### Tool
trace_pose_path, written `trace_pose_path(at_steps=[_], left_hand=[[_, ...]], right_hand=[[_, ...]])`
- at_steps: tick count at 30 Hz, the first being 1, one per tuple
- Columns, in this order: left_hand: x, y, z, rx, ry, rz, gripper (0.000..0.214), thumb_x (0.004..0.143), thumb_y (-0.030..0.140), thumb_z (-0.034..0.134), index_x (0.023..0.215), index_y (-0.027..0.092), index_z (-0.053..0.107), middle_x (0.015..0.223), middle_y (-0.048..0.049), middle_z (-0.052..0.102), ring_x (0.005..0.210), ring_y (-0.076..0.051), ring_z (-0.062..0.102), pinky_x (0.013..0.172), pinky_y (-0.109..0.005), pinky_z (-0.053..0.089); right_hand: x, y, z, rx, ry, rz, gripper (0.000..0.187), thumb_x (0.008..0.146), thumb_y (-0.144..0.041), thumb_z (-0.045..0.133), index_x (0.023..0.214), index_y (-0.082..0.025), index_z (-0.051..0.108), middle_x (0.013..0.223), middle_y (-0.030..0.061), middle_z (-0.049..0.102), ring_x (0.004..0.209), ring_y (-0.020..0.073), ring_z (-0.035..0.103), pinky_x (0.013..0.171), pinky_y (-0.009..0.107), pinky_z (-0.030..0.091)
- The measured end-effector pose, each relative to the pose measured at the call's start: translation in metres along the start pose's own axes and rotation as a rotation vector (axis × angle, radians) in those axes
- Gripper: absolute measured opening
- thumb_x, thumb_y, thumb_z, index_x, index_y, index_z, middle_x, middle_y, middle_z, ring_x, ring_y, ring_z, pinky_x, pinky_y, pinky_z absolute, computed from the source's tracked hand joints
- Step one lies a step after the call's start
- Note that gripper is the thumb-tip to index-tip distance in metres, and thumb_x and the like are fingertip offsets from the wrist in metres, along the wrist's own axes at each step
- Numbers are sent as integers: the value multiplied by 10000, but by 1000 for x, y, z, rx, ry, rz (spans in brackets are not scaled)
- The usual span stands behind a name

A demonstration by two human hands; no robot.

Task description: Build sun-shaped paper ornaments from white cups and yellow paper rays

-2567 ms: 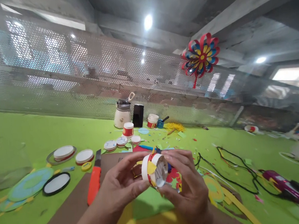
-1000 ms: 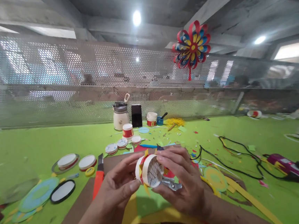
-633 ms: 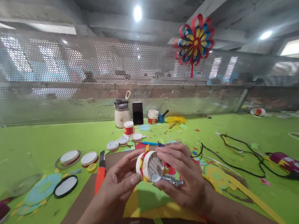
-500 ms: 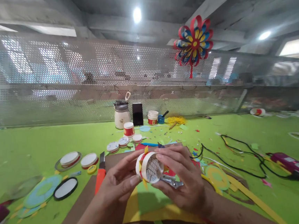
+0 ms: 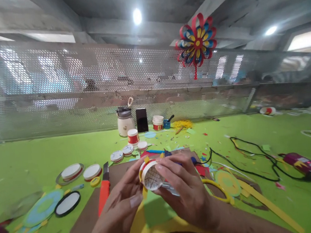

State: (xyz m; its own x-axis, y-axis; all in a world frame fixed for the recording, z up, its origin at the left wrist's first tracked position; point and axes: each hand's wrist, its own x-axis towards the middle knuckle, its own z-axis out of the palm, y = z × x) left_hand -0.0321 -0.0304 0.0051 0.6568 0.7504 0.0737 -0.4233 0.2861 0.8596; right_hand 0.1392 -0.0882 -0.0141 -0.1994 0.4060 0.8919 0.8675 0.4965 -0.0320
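Observation:
Above the mat, both my hands hold a short white paper cup (image 5: 152,177) with a red band and yellow tabs round its outside. Its open end is tilted toward me, showing a dark grid of lines inside. The fingers of my left hand (image 5: 124,195) curve behind its left side, the thumb lying just below. My right hand (image 5: 187,186) grips the right rim with fingers on top. Under those fingers sticks out a shiny silver metal piece (image 5: 170,188), mostly hidden, its kind unclear. Green paper (image 5: 155,212) and yellow paper (image 5: 139,225) lie beneath.
An orange utility knife (image 5: 103,191) lies left on the brown board (image 5: 80,221). Yellow-handled scissors (image 5: 223,194), a black cord (image 5: 247,173) and a purple tool (image 5: 305,163) lie right. White lids (image 5: 92,171), a jug (image 5: 125,124) and a phone (image 5: 142,120) stand beyond.
The cup has turned, so its yellow tabs sit differently and its open end faces lower left. My left thumb has come off the rim. The metal piece is more covered by my right hand.

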Motion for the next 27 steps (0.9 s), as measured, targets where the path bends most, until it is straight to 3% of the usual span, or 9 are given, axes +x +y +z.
trace_pose_path(at_steps=[3, 6, 9, 12, 15, 20, 22, 27], left_hand=[[4, -3, 3, 116, 86, 10, 538, 719, 300, 716, 1247, 295, 612, 1221, -77, 668, 1131, -323, 593, 910, -377, 484], [11, -3, 7, 167, 137, -8, 498, 696, 331, 755, 1178, 261, 648, 1122, -81, 705, 1032, -305, 639, 817, -333, 521], [13, -4, 10, 141, 149, -34, 379, 764, 314, 715, 1127, 228, 650, 1038, -76, 721, 942, -245, 662, 739, -282, 520], [11, -3, 13, 124, 208, -32, 311, 799, 306, 684, 1096, 216, 658, 1024, -62, 724, 969, -233, 646, 758, -268, 511], [9, 0, 15, 118, 275, -59, 280, 799, 310, 686, 1060, 210, 679, 1030, -60, 724, 962, -223, 642, 767, -261, 506], [12, 3, 13, 116, 251, -94, 230, 791, 273, 703, 1001, 180, 679, 953, -51, 717, 795, -151, 625, 704, -223, 490], [14, 2, 9, 112, 248, -72, 231, 796, 272, 699, 1010, 190, 668, 897, -31, 704, 731, -128, 597, 666, -210, 480], [18, -1, -3, 141, 110, -84, 166, 791, 277, 699, 902, 153, 695, 787, -30, 654, 665, -124, 550, 596, -218, 469]], right_hand=[[0, -3, 3, -5, -35, 28, 581, 844, -165, 631, 1383, -153, 413, 1295, 115, 596, 1146, 286, 495, 966, 506, 439], [1, -8, 6, 17, -66, 57, 520, 854, -189, 628, 1341, -131, 453, 1266, 126, 604, 1129, 281, 493, 954, 486, 446], [3, -10, 4, 95, -72, 105, 511, 854, -252, 637, 1322, -141, 465, 1237, 133, 596, 1132, 275, 499, 957, 481, 451], [6, -6, 0, 173, -6, 262, 460, 853, -296, 635, 1279, -175, 511, 1215, 123, 583, 1133, 261, 514, 966, 482, 448], [9, 1, -2, 280, 33, 529, 301, 865, -310, 609, 1144, -197, 613, 1098, 91, 637, 1024, 226, 579, 895, 434, 492], [13, 6, 2, 821, -130, 955, 243, 887, -384, 555, 966, -184, 668, 924, 58, 708, 813, 170, 649, 731, 328, 534], [13, 5, 4, 911, -159, 1027, 248, 872, -403, 572, 908, -180, 675, 882, 48, 708, 794, 163, 644, 724, 314, 525], [14, 3, 4, 871, -137, 1066, 239, 834, -406, 616, 821, -176, 678, 765, 15, 664, 710, 138, 593, 664, 275, 481]])
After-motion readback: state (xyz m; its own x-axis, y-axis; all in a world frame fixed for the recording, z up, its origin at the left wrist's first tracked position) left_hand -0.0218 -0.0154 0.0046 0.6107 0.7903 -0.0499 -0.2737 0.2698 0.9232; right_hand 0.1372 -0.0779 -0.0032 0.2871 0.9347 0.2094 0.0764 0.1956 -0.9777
